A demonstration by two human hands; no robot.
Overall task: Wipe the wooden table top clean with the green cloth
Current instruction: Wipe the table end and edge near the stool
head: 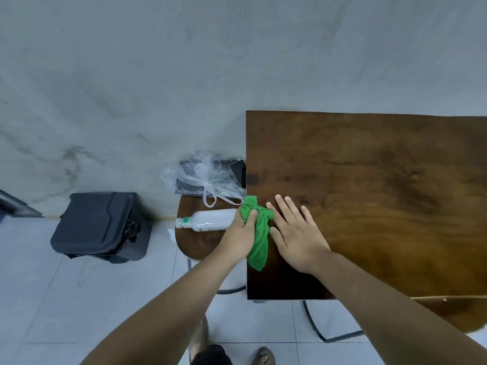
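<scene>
Straddling the left edge of the wooden table top (pixel 369 193), the green cloth (pixel 259 233) lies bunched into a long crumpled strip, its upper end gathered in the left hand (pixel 241 233). That hand's fingers curl round the cloth, with one fingertip pressed over the top of the wad. The right hand (pixel 297 238) rests palm down on the wood just beside the cloth, its fingers straight and a little spread, holding nothing.

Left of the table stands a round wooden stool (pixel 195 241). A pale plastic bottle (pixel 208 219) lies on its side there, neck pointing away from the table, with a green band below the cap; whether it holds anything cannot be told. Behind it sits a clear, crumpled plastic bag (pixel 205 177) over a dark flat object, its contents unclear.

Further left, a black bin (pixel 102 227) stands on the floor with its lid down and a black liner showing at one side.

The table top is dark brown with strong grain. Pale grey tiles (pixel 79 299) cover the floor, and a bare grey wall (pixel 184 61) rises behind.
</scene>
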